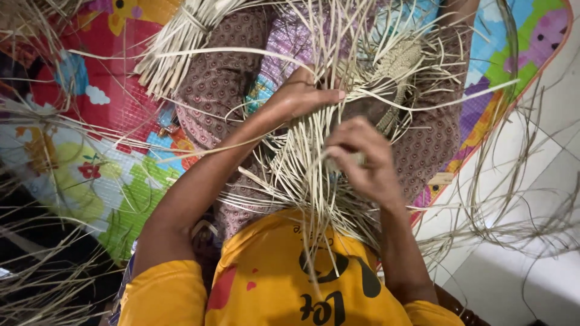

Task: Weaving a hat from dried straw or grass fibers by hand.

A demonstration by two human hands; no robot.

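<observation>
- A loose mass of pale straw strips [302, 163] is worked over the lap, in the middle of the view, between the two hands.
- The left hand [299, 96] is laid on the upper part of the strips, its fingers stretched to the right and its thumb pressed over several strands; it is partly closed on them.
- The right hand [362, 160] is curled tightly, and a few strips are pinched between its fingers and thumb just below the left hand.
- A narrow plaited band [399, 66] of the same straw is seen beyond the hands, lying across the knee.
- A tied bundle of cut straw [175, 42] is seen at the upper left, resting against brown patterned trousers [220, 78].
- A colourful play mat [78, 151] is spread on the floor beneath the legs, and pale floor tiles [519, 181] are seen to the right of it.
- A yellow shirt [272, 284] fills the lower edge of the view.
</observation>
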